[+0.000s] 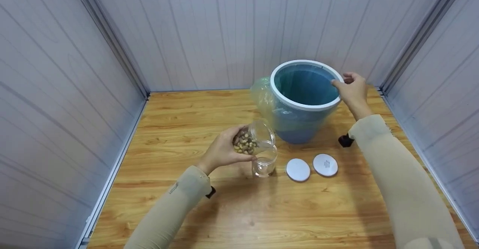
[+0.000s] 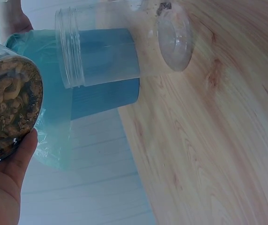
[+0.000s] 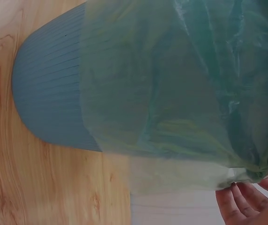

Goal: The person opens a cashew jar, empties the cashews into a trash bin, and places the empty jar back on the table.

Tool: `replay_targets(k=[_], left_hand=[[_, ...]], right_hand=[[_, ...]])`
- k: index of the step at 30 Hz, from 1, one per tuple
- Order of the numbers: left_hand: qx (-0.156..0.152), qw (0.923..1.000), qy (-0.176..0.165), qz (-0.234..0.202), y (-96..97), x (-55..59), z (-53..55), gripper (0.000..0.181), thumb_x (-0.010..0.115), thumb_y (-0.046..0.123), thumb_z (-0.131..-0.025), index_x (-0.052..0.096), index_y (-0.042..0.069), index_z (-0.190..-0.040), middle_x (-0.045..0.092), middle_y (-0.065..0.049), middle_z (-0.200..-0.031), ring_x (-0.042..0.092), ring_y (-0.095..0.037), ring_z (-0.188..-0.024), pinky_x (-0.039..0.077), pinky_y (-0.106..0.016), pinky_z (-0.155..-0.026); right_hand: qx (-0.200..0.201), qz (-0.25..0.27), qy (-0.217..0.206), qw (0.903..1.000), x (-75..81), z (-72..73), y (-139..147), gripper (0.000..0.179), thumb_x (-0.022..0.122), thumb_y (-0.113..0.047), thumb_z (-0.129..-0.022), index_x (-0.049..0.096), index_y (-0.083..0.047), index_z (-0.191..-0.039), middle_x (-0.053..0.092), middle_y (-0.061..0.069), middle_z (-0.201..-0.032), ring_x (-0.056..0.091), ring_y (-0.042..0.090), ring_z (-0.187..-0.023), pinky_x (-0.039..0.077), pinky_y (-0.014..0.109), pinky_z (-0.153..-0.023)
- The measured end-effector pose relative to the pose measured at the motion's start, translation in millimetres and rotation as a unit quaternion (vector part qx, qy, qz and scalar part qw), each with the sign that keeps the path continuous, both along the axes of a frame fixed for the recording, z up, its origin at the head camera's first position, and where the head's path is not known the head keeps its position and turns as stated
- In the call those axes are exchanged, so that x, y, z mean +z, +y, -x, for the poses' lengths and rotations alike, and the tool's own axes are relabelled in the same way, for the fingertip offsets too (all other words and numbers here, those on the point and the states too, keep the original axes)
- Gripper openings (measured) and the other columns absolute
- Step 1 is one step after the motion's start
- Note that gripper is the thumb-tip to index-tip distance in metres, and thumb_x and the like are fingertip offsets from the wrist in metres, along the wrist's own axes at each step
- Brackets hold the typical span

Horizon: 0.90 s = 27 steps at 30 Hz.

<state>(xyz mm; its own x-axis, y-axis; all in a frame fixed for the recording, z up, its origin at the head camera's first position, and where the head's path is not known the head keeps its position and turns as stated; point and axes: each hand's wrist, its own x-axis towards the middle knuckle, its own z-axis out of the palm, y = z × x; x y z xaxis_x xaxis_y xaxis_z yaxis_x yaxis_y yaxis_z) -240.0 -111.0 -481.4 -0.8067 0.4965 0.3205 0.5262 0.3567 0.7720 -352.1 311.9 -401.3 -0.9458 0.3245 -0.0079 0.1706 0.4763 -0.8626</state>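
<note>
My left hand (image 1: 226, 148) grips a clear jar (image 2: 12, 105), tilted on its side, with its mouth toward the upper right. Small brown, nut-like pieces (image 1: 244, 143) fill its lower part. Just below it, a second clear jar (image 1: 264, 168) stands upright on the table; I see no pieces in it. A blue trash bin (image 1: 295, 135) with a white rim (image 1: 275, 88) stands behind the jars, lined with a thin green bag (image 3: 171, 93). At the bin's right edge, my right hand (image 1: 353, 92) pinches the rim and bag, thumb inside and fingers outside.
Two round white lids (image 1: 298, 169) lie flat on the wooden table (image 1: 179, 129), to the right of the standing jar. Loose bag plastic (image 1: 263, 94) bulges from the bin's left side. Pale panel walls (image 1: 194, 36) enclose the table at the back and both sides.
</note>
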Motion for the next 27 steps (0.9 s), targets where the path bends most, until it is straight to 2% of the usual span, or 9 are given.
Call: replay_targets(k=[7, 14, 21, 27], left_hand=[[0.003, 1.0000, 0.008, 0.000, -1.7, 1.3, 1.0, 0.093, 0.104, 0.030, -0.071, 0.060, 0.006, -0.149, 0.072, -0.006, -0.135, 0.072, -0.020, -0.119, 0.060, -0.036, -0.108], [0.009, 0.9999, -0.008, 0.000, -3.8, 6.9, 3.9, 0.091, 0.103, 0.031, -0.072, 0.060, 0.010, -0.149, 0.072, -0.008, -0.137, 0.072, -0.020, -0.120, 0.060, -0.036, -0.108], [0.003, 1.0000, -0.002, -0.003, -2.8, 12.1, 7.6, 0.088, 0.102, 0.029, -0.075, 0.060, 0.010, -0.149, 0.071, -0.005, -0.139, 0.070, -0.019, -0.123, 0.059, -0.037, -0.109], [-0.002, 0.9999, 0.011, -0.003, 0.1, 19.5, 12.7, 0.089, 0.102, 0.031, -0.075, 0.060, 0.008, -0.149, 0.071, -0.007, -0.139, 0.070, -0.020, -0.123, 0.060, -0.036, -0.109]], right_hand=[[-0.015, 0.009, -0.003, 0.9998, -1.6, 0.9, -3.7, 0.058, 0.067, -0.028, -0.108, 0.051, -0.006, -0.159, 0.057, 0.021, -0.152, 0.058, 0.031, -0.131, 0.054, 0.044, -0.119], [-0.028, -0.001, 0.014, 0.9995, -4.6, 3.1, -5.6, 0.054, 0.068, -0.013, -0.100, 0.059, -0.003, -0.152, 0.063, 0.014, -0.135, 0.061, 0.022, -0.116, 0.059, 0.040, -0.111], [-0.035, 0.003, 0.013, 0.9993, -4.5, 2.1, -7.2, 0.053, 0.064, -0.008, -0.101, 0.058, -0.004, -0.153, 0.062, 0.018, -0.142, 0.060, 0.026, -0.123, 0.058, 0.041, -0.114], [-0.042, 0.006, 0.007, 0.9991, -3.6, 0.9, -6.9, 0.055, 0.063, -0.006, -0.102, 0.057, -0.007, -0.156, 0.060, 0.017, -0.141, 0.058, 0.026, -0.122, 0.058, 0.041, -0.113]])
